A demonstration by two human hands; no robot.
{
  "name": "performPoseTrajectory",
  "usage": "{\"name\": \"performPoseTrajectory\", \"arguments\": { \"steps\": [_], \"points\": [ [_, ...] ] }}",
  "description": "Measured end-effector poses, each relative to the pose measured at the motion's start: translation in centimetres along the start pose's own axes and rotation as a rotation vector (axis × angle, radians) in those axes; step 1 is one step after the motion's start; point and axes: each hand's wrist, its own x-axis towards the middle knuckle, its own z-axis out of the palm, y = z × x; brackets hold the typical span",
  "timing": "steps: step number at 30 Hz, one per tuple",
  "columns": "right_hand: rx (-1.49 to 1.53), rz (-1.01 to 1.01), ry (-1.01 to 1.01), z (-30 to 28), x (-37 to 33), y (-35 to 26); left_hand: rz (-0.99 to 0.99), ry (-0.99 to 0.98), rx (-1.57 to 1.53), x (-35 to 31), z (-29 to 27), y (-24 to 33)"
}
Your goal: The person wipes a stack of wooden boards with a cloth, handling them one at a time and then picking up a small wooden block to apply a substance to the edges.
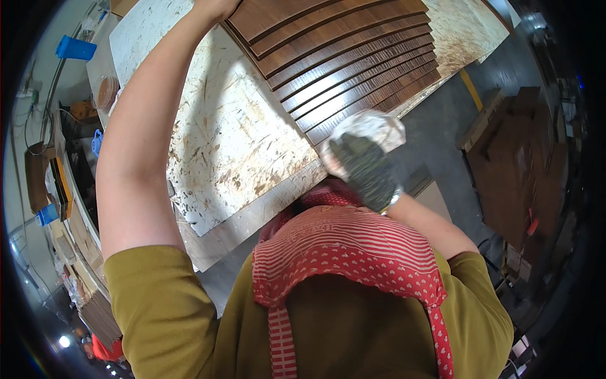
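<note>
Planks (353,69): I see glossy brown wood-grain boards, straight-edged, overlapping in steps, right of the left hand and beyond the right.
Table (252,132): pale, scuffed, brown-flecked.
Right hand (364,167): dark-gloved, blurred, by the planks' near corner, a crumpled whitish wad (382,128) at its fingers; I can't tell how far they close.
Left hand (219,6): bare skin at the planks' far-left edge, cropped; I can't tell its grip.
</note>
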Motion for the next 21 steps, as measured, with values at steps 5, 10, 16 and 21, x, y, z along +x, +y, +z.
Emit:
{"name": "performPoseTrajectory", "arguments": {
  "steps": [5,10,16,21],
  "points": [
    [0.301,-0.051,-0.143,-0.5,2.3,-1.1,-0.014,0.040,0.060,-0.2,0.8,-0.9],
    [0.114,-0.084,0.070,-0.7,1.3,-0.9,0.019,0.060,-0.003,-0.2,0.5,-0.1],
    [0.482,-0.124,-0.023,-3.6,4.2,0.1,0.026,0.071,0.062,-0.1,1.1,-3.1],
    [0.132,-0.095,0.102,-1.3,2.9,8.7,0.055,0.060,0.012,0.7,0.7,-1.6]
  ]
}}
